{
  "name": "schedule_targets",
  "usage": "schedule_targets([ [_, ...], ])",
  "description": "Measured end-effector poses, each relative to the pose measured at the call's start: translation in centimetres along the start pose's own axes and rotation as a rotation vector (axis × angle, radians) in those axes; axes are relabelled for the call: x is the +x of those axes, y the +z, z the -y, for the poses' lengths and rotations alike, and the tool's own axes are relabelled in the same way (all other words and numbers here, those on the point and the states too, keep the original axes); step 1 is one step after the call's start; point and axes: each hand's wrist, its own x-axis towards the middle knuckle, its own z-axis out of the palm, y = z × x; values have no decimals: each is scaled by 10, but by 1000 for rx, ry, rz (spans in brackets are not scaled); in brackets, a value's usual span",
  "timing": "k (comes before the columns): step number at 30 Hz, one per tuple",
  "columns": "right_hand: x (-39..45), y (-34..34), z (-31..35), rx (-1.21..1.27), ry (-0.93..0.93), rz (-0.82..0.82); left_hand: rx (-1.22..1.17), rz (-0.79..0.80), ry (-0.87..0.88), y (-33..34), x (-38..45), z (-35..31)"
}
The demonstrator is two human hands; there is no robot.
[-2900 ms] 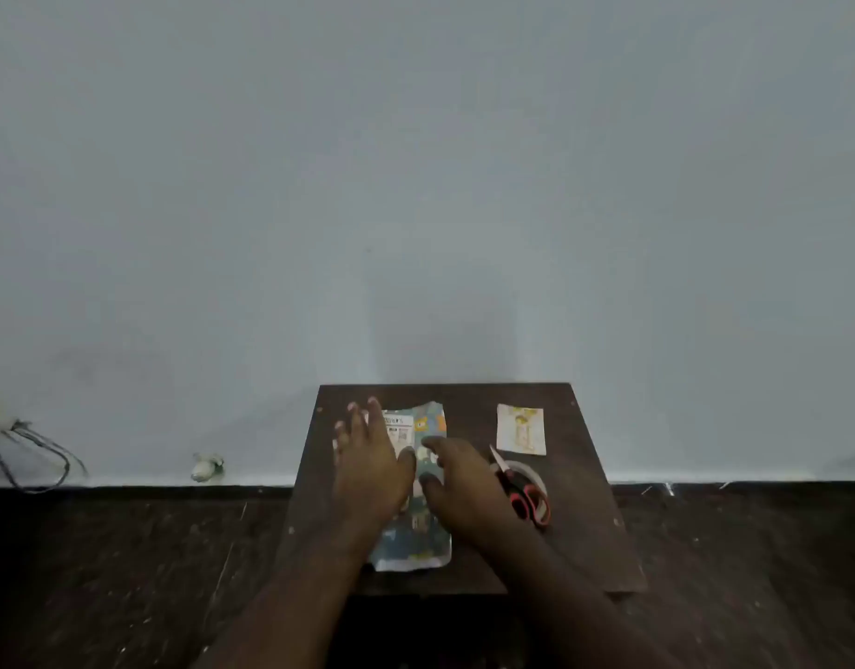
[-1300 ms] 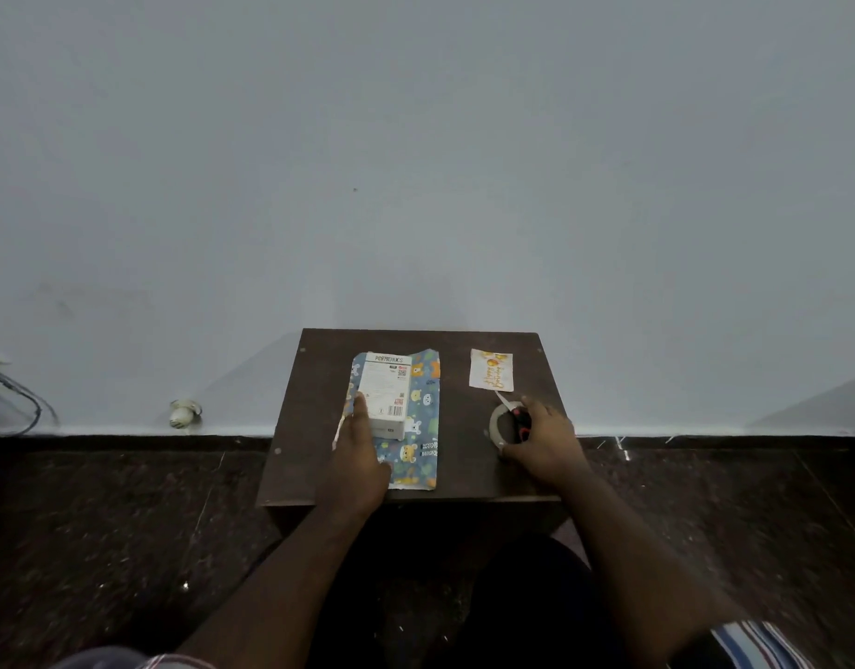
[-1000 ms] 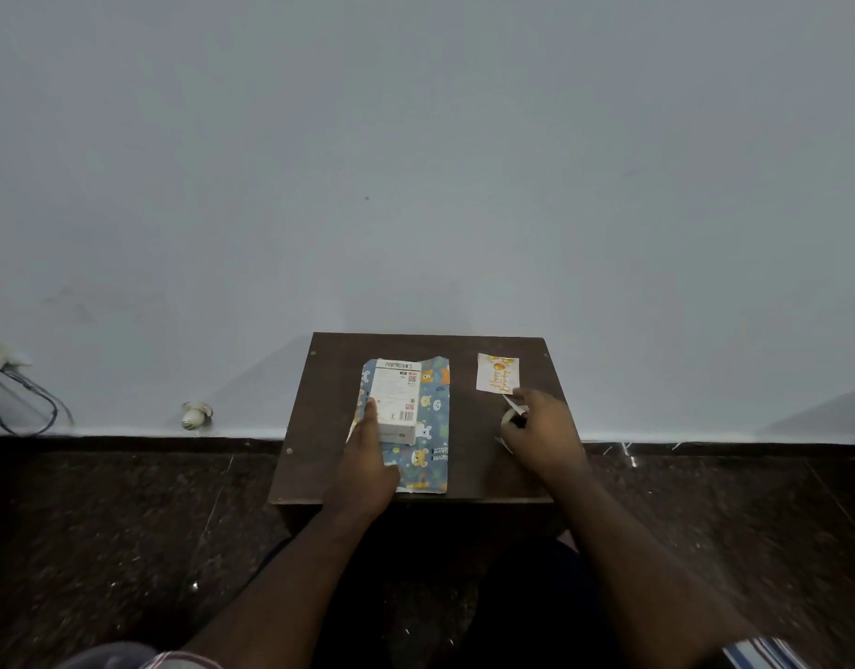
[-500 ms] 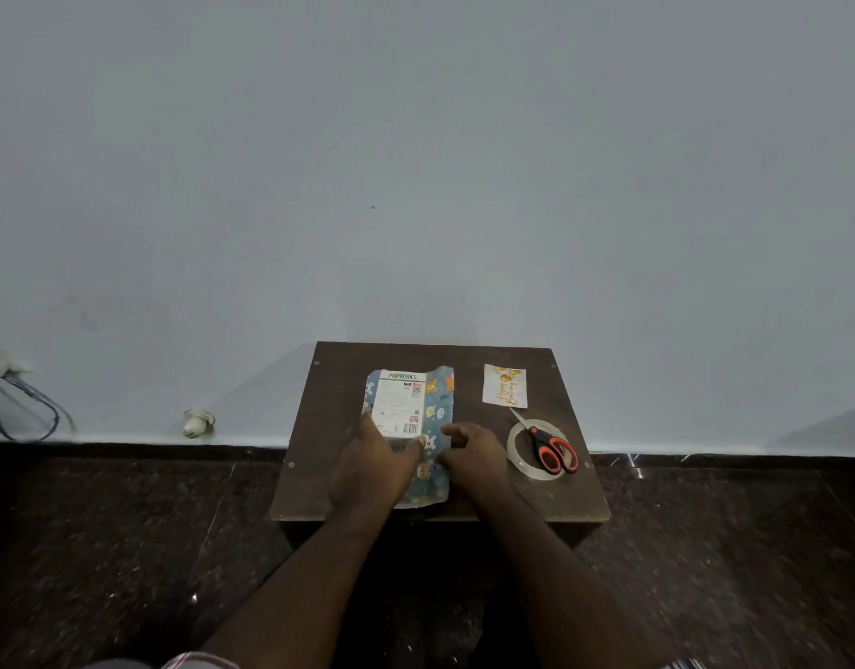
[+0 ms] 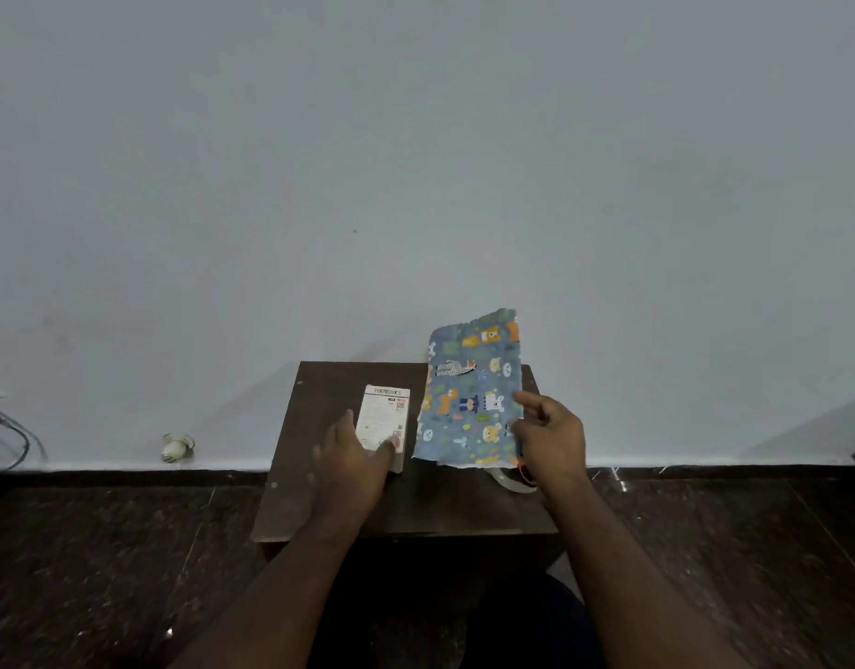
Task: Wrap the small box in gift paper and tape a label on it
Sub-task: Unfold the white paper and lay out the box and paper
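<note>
the gift paper point(image 5: 471, 393) is no longer under the small box point(image 5: 383, 422); the right hand point(image 5: 551, 439) pinches it, lifted, over the tabletop's point(image 5: 329, 379) right edge. the left hand point(image 5: 355, 463) lies flat-fingered on the box near the tabletop's middle, so wrapping looks restarted.

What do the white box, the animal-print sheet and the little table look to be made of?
The small box looks like matte printed cardboard: flat faces, crisp edges, fine print. The gift paper seems thin matte paper: it holds nearly upright in the right hand, and its top edge is ragged. The table looks like dark wood or laminated board with a dull finish; which one is unclear.
</note>
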Motion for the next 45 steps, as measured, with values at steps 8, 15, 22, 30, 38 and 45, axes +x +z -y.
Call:
schedule_targets([
  [8, -34, 6, 9, 370, 88, 195, -848, 355, -263, -43, -29, -40],
  [15, -78, 21, 18, -464, -449, 227, -849, 248, -244, -61, -45, -22],
  [22, -106, 44, 7, -396, -449, 435, -957, 335, -177, -71, -75, -31],
  [30, -107, 34, 19, -161, -370, 98, -1066, 352, -266, -87, -80, -29],
  [38, -105, 32, 26, 186, -344, -15, -1078, 357, -354, -99, -79, -29],
  [45, -91, 31, 21, 476, -162, -94, -1034, 308, -327, -99, -65, -20],
])
